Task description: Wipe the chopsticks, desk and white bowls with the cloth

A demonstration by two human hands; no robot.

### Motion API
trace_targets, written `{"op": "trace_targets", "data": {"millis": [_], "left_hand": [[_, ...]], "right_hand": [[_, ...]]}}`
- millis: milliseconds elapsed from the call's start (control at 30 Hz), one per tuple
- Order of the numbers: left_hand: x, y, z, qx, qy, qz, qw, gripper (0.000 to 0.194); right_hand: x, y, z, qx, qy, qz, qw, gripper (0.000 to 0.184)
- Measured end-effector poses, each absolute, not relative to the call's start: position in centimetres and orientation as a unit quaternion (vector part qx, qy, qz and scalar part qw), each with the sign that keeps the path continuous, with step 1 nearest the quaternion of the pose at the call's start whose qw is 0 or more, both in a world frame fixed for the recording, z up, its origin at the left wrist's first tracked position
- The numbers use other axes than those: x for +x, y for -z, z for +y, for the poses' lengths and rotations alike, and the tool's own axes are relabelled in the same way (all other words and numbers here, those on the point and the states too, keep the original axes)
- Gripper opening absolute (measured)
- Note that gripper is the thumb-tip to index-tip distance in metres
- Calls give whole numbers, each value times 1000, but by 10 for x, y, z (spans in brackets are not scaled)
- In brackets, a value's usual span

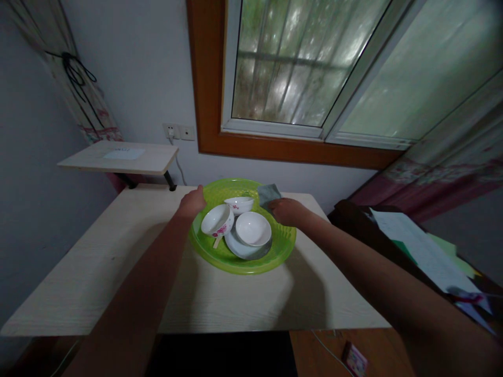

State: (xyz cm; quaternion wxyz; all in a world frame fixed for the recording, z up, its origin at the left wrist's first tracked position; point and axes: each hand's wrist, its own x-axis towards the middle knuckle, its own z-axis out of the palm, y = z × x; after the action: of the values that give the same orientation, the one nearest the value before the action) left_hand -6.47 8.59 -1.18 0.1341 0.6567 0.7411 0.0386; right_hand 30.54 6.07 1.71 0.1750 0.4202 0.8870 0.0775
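Note:
A green plastic basin (247,266) sits on the pale wooden desk. Its left rim is gripped by my left hand (192,202), thumb pointing up. At the basin's right side, my right hand (289,211) is closed on a grey-green cloth (269,193), which lies against the rim. Inside the basin, a flowered white bowl (217,220) tilts on the left, and another white bowl (240,204) rests behind it. A plain white bowl (253,229) stands on a pale plate (239,250) at the front. A small light-coloured stick end (216,242) shows below the flowered bowl.
A raised shelf (149,162) with a paper label (124,153) stands at the desk's back left. Behind the desk are wall sockets (178,131) and a wood-framed window (291,149). Papers (412,246) lie on dark furniture to the right. The desk's front edge (236,332) is close.

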Motion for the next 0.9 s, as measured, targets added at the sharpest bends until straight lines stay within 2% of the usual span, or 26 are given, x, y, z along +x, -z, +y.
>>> {"op": "trace_targets", "data": {"millis": [100, 233, 400, 567, 733, 900], "left_hand": [[-65, 14, 88, 659, -34, 740, 128, 53], [-65, 16, 88, 657, -33, 743, 125, 53], [-64, 14, 86, 654, -41, 745, 126, 53], [-64, 13, 86, 650, -40, 748, 130, 56], [-65, 13, 87, 655, -38, 743, 130, 54], [-65, 13, 89, 655, -33, 744, 127, 55]], "right_hand": [[304, -17, 58, 411, -90, 891, 174, 31], [297, -25, 37, 453, -78, 859, 227, 29], [281, -44, 5, 472, 29, 830, 295, 31], [277, -52, 7, 444, 95, 833, 316, 27], [285, -27, 35, 456, 32, 829, 324, 30], [290, 2, 60, 459, -46, 854, 240, 37]]}}
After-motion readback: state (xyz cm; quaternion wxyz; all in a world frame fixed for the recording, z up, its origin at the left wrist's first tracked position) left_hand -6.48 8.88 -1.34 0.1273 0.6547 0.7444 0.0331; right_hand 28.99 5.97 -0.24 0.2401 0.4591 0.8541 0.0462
